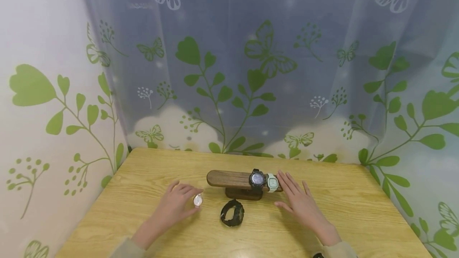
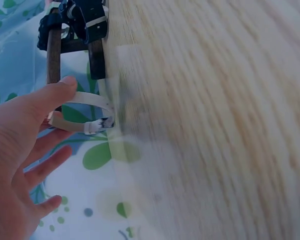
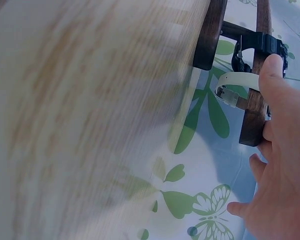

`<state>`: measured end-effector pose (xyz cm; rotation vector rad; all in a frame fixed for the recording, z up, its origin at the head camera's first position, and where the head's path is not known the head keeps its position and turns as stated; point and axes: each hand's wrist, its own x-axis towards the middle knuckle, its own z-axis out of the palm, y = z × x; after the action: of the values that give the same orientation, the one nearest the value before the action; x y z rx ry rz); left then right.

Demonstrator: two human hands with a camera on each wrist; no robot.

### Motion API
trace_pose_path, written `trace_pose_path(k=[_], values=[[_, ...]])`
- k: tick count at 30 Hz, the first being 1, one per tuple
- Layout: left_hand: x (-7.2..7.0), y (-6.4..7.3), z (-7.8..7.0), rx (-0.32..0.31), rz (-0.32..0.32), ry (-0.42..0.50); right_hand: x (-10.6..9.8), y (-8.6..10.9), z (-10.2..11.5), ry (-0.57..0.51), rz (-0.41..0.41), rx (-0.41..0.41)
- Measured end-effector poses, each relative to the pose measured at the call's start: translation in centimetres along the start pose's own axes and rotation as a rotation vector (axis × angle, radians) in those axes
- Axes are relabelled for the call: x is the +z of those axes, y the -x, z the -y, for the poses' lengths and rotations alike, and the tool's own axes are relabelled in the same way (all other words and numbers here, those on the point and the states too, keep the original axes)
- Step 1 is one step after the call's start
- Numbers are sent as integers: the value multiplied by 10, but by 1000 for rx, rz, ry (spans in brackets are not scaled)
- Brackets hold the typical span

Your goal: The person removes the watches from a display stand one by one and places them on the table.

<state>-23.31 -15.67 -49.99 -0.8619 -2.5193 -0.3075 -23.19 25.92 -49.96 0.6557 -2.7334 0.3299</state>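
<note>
Dark brown wood forms the watch stand [image 1: 229, 178] in front of you, its bar lying crosswise above a short base and toward the far part of the yellowish tabletop [image 1: 143, 178]. Two watches circle the bar near its right end: a black round-faced watch [image 1: 257, 178] and, just beside it, a pale square-faced watch [image 1: 272, 183]. From the black one leftward to the rounded left end, the bar shows uncovered wood.

Your left hand [image 1: 173, 202] pinches a small white-faced watch [image 1: 198, 200] between thumb and index finger, the other fingers spread loosely; its pale strap [image 2: 92, 126] forms a loop. That watch sits left of the base and nearer you than the bar's left end, with a strip of tabletop between.

Your right hand [image 1: 299, 198] lies at the bar's right end with fingers nearly straight and thumb spread apart, close by the pale square-faced watch; you have nothing gripped there, and whether your fingertips press the wood is hard to tell.

Between your hands, a black watch [image 1: 238, 214] stands on its side just in front of the base, limiting the room there. Your widest room runs outward from both hands to the slanting side edges, while the far edge meets a patterned curtain [image 1: 215, 108].
</note>
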Motion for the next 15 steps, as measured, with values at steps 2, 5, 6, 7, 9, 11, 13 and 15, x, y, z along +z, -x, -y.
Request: trace_pose_path(k=[2, 5, 6, 7, 9, 11, 13, 15], values=[[0, 0, -1, -5, 37, 12, 0, 0, 0, -1, -4, 0], [0, 0, -4, -9, 88, 22, 0, 0, 0, -6, 9, 10], [1, 0, -5, -10, 102, 22, -1, 0, 0, -4, 16, 13], [2, 0, -5, -7, 113, 18, -1, 0, 0, -2, 22, 14], [3, -1, -7, -4, 125, 16, -1, 0, 1, 1, 35, 18], [4, -2, -9, 0, 130, 23, -1, 0, 1, 5, 39, 18], [5, -3, -11, 5, 128, 28, -1, 0, 1, 5, 40, 21], [6, -5, -13, 9, 123, 31, -1, 0, 1, 4, 38, 21]])
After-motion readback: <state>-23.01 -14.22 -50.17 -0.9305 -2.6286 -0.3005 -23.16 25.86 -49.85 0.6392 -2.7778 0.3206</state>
